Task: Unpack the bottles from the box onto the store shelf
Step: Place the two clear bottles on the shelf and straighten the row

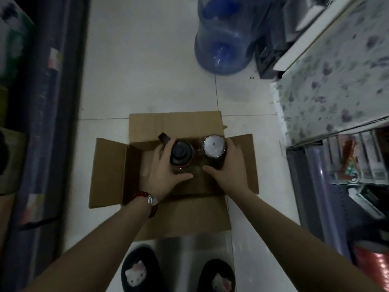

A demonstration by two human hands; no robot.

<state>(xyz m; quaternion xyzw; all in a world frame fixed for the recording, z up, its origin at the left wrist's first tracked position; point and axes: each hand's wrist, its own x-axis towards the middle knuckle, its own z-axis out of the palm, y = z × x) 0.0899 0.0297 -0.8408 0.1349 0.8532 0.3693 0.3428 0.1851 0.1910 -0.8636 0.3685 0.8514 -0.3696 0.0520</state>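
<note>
An open cardboard box [109,171] lies on the tiled floor in front of my feet, its flaps spread outward. My left hand [163,175], with a red bead bracelet at the wrist, is wrapped around a bottle with a dark cap [181,153]. My right hand [230,167] grips a bottle with a silver lid [213,145]. Both bottles are upright, side by side, over the box's far half. The store shelf [336,165] stands at the right, with goods dimly visible on its lower level.
A large blue water jug [223,39] stands on the floor beyond the box. A dark shelf unit [44,123] runs along the left. A counter with a floral cover [336,81] is at the upper right. My slippers [139,270] are just behind the box.
</note>
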